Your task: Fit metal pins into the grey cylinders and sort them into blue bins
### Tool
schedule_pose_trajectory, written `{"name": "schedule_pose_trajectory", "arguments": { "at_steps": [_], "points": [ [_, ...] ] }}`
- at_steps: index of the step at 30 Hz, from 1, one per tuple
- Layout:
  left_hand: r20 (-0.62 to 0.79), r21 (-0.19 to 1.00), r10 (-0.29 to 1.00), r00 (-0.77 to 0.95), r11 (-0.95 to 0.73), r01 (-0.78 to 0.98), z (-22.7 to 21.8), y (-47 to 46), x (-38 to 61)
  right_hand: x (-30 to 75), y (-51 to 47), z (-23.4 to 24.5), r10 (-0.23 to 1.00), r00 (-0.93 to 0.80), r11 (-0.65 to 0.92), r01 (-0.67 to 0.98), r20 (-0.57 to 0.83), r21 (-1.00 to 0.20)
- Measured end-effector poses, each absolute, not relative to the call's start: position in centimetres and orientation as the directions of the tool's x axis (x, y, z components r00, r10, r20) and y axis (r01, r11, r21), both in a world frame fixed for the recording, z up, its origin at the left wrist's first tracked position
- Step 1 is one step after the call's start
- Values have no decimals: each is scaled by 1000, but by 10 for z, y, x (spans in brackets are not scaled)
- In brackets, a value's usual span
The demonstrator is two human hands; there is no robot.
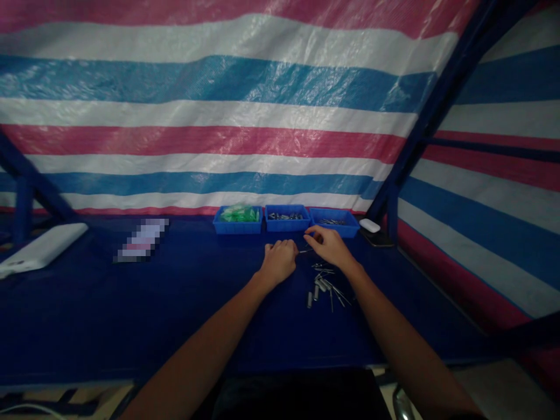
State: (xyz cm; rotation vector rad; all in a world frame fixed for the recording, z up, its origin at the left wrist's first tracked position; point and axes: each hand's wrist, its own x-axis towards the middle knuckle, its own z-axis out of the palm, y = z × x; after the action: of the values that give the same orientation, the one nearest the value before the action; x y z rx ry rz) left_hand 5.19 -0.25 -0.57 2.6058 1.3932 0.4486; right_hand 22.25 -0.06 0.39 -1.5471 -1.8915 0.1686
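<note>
Thin pin (pixel 305 251) runs from left grip (pixel 279 262) to right grip (pixel 328 245).

Three blue bins (pixel 286 226) line the far edge of the table (pixel 131 315), backed by a tarp wall (pixel 219 146). Loose metal parts (pixel 326 289) obstruct right of centre. A white box (pixel 44 248) occupies the left edge. The near-left area gives free passage.

Along the back of your worktop (pixel 131 303) sit three blue trays: the left tray (pixel 238 228) holds green pieces, the middle tray (pixel 286 227) and right tray (pixel 347 231) grey metal. A white power bank (pixel 44 248) lies far left, with a striped tarpaulin (pixel 219 116) behind.
</note>
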Motion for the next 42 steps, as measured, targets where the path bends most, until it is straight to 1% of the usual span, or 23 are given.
{"name": "schedule_pose_trajectory", "arguments": {
  "at_steps": [3, 5, 11, 16, 19, 23, 28, 32, 34, 35, 37, 39, 40, 42],
  "points": [
    [185, 328, 878, 442, -479, 814, -6, 8, 42, 214, -1, -1, 889, -114, 348, 798, 444, -492],
    [210, 361, 884, 417, -466, 807, -6, 13, 37, 209, -1, -3, 884, -152, 374, 797, 442, -474],
    [340, 457, 836, 431, -547, 701, -5, 15, 38, 204, -1, -6, 884, -201, 397, 801, 423, -448],
    [373, 546, 816, 441, -577, 607, -5, 16, 41, 206, -1, -5, 872, -237, 430, 789, 429, -438],
    [393, 546, 818, 420, -575, 609, -6, 17, 40, 206, -2, -4, 862, -240, 443, 786, 447, -432],
    [420, 495, 818, 393, -569, 656, -9, 19, 39, 204, -3, -3, 866, -228, 435, 781, 444, -448],
    [415, 476, 836, 360, -537, 697, -10, 21, 37, 199, -6, -2, 872, -207, 425, 769, 443, -478],
    [403, 471, 834, 378, -543, 696, -10, 19, 39, 202, -6, 4, 858, -224, 447, 769, 462, -458],
    [405, 446, 820, 404, -563, 695, -12, 17, 42, 212, -1, 9, 847, -145, 401, 806, 511, -436],
    [404, 430, 809, 427, -579, 693, -13, 15, 43, 219, 2, 12, 835, -59, 340, 837, 546, -430],
    [385, 389, 783, 488, -618, 683, -16, 10, 48, 235, 9, 15, 786, 163, 156, 881, 596, -446],
    [349, 353, 757, 552, -652, 671, -17, 3, 52, 249, 15, 16, 734, 341, -17, 873, 587, -487],
    [331, 338, 745, 578, -666, 665, -18, -1, 54, 254, 17, 16, 725, 390, -67, 860, 567, -505],
    [302, 315, 729, 615, -685, 657, -17, -8, 58, 259, 16, 19, 730, 422, -89, 839, 537, -537]
  ]
}}
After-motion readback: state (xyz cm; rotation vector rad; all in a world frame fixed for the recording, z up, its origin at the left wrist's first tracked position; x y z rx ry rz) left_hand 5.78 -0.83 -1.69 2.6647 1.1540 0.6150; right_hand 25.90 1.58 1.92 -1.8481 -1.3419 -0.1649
